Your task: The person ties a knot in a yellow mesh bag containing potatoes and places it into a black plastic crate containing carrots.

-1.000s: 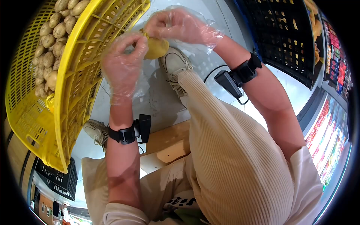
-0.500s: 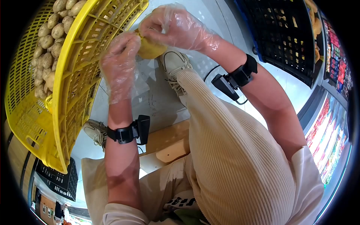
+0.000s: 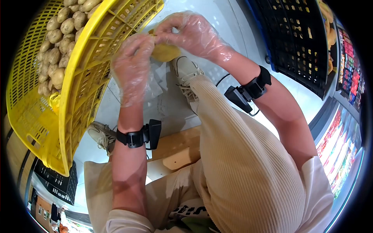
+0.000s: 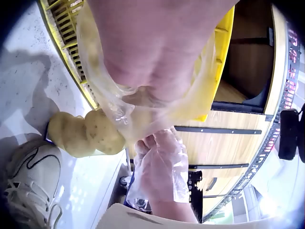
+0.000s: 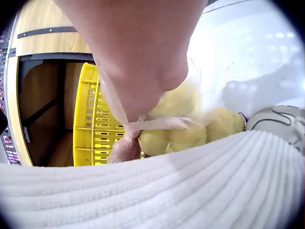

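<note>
A yellowish bag of potatoes (image 3: pixel 166 53) hangs below both hands in the head view; its potatoes (image 4: pixel 86 133) show clearly in the left wrist view. The left hand (image 3: pixel 133 66), in a clear plastic glove, pinches the bag's gathered top from the left. From the right, the gloved right hand (image 3: pixel 197 35) pinches the same top, its fingertips close to the left ones. In the right wrist view, the bag (image 5: pixel 176 136) hangs beside a twisted strand between the hands. The exact grip of the fingertips is partly hidden by the gloves.
A yellow crate (image 3: pixel 79 77) holding loose potatoes (image 3: pixel 62 42) stands at the left. Black crates stand at the upper right (image 3: pixel 291 42) and lower left (image 3: pixel 58 182). One shoe (image 3: pixel 185 72) is just below the bag, and a wooden stool (image 3: pixel 175 149) is under the person.
Both hands shift slightly right in the head view with the bag between them, after a small move left. The left wrist turns slightly, and the crate appears shifted in the view.
</note>
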